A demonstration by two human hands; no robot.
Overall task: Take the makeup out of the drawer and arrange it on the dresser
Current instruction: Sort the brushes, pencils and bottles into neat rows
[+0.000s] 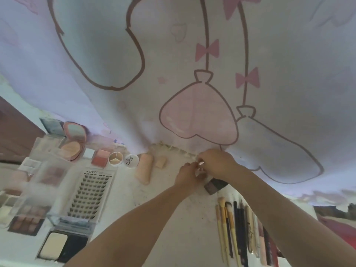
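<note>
Head view shows us well along: palettes (27, 220), a lash tray (90, 195) and brushes (233, 228) already line the tabletop (173, 218), while our left hand (187, 175) and right hand (215, 162) together pinch one small pale item (201, 163) near the curtain (192, 74), the drawer unseen.

A small pale item (200, 164) is pinched between the left hand (187, 175) and right hand (216, 162) over the desk (173, 209), makeup brushes (240, 228) at five o'clock.
</note>
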